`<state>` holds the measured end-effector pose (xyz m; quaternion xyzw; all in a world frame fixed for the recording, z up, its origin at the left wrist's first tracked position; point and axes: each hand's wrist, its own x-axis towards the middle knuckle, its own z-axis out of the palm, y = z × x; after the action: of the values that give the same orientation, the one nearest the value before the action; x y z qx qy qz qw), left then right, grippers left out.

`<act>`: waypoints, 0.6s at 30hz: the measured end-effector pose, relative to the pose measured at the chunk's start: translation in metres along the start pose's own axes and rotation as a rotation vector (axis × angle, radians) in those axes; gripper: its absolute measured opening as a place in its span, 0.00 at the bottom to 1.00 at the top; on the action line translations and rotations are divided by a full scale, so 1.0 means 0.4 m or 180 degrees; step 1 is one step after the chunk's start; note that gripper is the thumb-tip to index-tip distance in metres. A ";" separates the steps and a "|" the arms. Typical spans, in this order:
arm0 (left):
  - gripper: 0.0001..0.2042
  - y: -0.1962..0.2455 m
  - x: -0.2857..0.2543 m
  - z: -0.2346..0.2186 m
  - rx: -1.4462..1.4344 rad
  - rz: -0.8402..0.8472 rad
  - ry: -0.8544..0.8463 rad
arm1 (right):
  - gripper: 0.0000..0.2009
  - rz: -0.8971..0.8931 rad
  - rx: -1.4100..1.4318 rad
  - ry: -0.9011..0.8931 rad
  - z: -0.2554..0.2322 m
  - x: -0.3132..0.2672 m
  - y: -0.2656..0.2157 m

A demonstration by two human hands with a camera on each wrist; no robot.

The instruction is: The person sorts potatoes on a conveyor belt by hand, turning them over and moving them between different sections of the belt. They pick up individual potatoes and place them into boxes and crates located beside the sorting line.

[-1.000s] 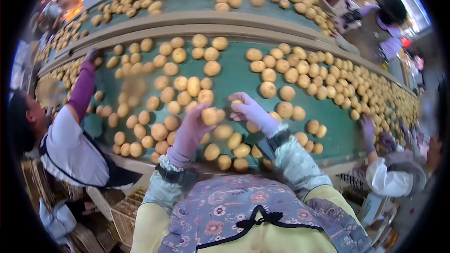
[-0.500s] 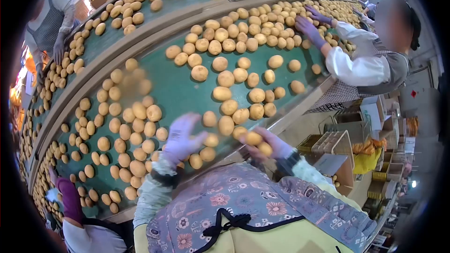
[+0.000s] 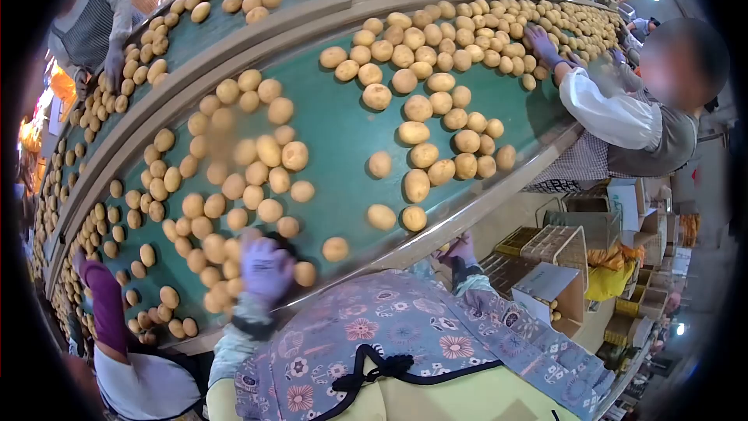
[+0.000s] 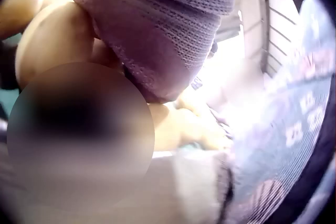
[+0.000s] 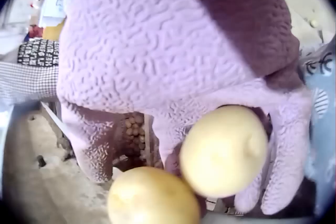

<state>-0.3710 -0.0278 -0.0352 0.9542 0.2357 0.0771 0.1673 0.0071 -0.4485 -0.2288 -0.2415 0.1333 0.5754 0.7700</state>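
Observation:
In the head view, my gloved left hand (image 3: 267,267) is low over the belt's near edge, fingers curled, with a potato (image 3: 305,274) against its thumb side. The left wrist view shows the glove (image 4: 157,40) against a large potato (image 4: 55,45); its fingertips are hidden. Beyond the belt's rim, my right hand (image 3: 461,251) is partly hidden by the apron. In the right wrist view its fingers (image 5: 286,155) point down, spread and fairly straight. One potato (image 5: 224,150) lies before them and another (image 5: 152,198) lower; I cannot tell whether either is touched.
Many potatoes (image 3: 417,185) lie on the green belt (image 3: 343,187), bounded by a metal rim (image 3: 467,206). Gloved workers stand at the right (image 3: 647,125) and lower left (image 3: 144,382). Crates (image 3: 557,245) and an open carton (image 3: 549,288) stand beyond the rim.
Over the last half second, my right hand moved from the belt's edge outward past the rim. My left hand moved left and down among potatoes, its spread fingers now curled. The view had earlier swung right.

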 end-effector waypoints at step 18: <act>0.31 -0.018 0.061 -0.103 -0.0533 0.1001 0.0173 | 0.24 -0.0100 -0.2162 0.1993 -0.052 0.107 0.263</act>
<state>-0.3621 0.0017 0.0024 0.9596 0.0808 0.1475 0.2256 -0.0786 -0.4009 -0.2899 -0.6443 0.1597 0.4741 0.5785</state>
